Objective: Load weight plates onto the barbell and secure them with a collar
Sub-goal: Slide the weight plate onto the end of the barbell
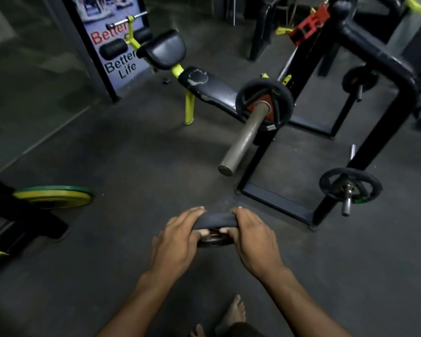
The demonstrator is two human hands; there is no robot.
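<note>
Over the dark gym floor (136, 166), your left hand (178, 242) and right hand (250, 242) are both gripping a small black weight plate (215, 221) by its rim. Before sliding it on, be lining its hole up squarely with the bare barbell sleeve (244, 137), which is sitting well ahead and already carrying one plate (265, 103).

A weight plate (215, 223) is held between the left hand (178, 242) and the right hand (252, 242), near the camera. Beyond it, the barbell sleeve (244, 137) is seen, with a loaded plate (265, 103) on it. A bench (204, 86) lies behind, a floor plate (56, 197) far left.
</note>
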